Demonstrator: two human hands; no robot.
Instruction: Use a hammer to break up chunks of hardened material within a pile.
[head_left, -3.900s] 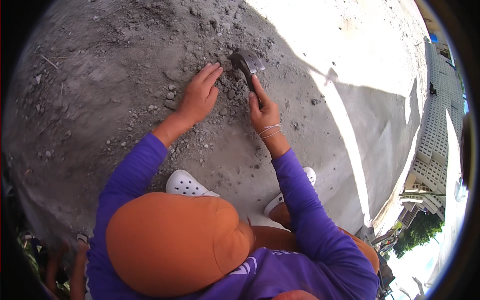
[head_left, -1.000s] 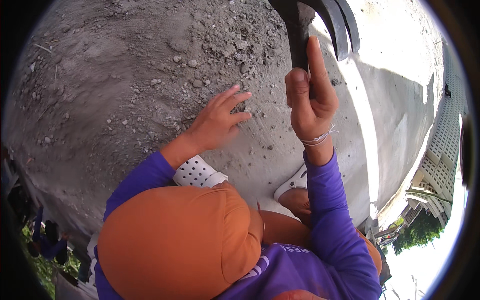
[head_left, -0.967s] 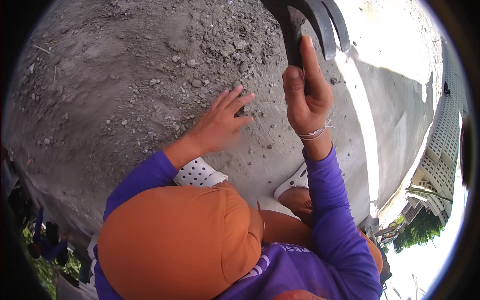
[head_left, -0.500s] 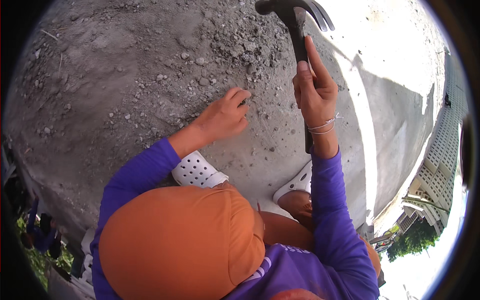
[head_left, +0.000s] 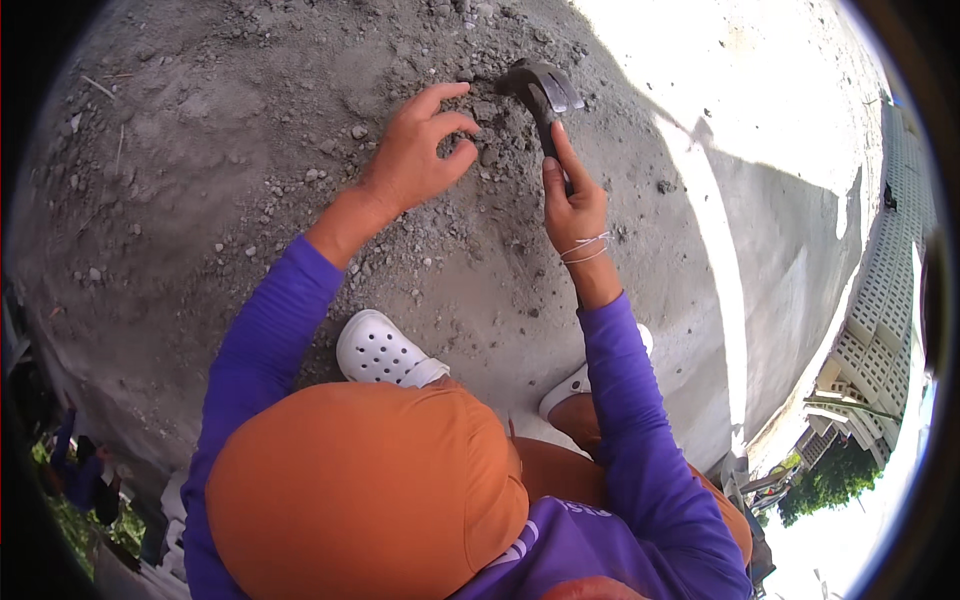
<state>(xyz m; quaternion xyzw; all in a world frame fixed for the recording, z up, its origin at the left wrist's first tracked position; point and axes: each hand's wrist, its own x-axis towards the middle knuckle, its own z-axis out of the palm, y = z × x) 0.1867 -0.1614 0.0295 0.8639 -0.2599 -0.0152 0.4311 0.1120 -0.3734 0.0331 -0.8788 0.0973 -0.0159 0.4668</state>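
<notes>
My right hand (head_left: pixel 577 205) is wrapped round the dark handle of a claw hammer (head_left: pixel 543 88), its index finger stretched along the shaft. The hammer head is low at a patch of loose grey rubble (head_left: pixel 487 112); whether it touches the ground I cannot tell. Just left of the head hovers my left hand (head_left: pixel 418 145), empty, with thumb and fingers apart and curved toward the rubble. A few broken lumps lie between the hand and the hammer.
Dusty grey ground (head_left: pixel 220 150) strewn with small stones spreads to the left. My white clogs (head_left: pixel 378 350) stand close below my hands. Stacked perforated blocks (head_left: pixel 875 350) line the far right. Another person (head_left: pixel 85 475) is at the lower left edge.
The hammer has come down and leftward to the rubble with my right hand. My left hand has moved forward and slightly left, its fingers spreading.
</notes>
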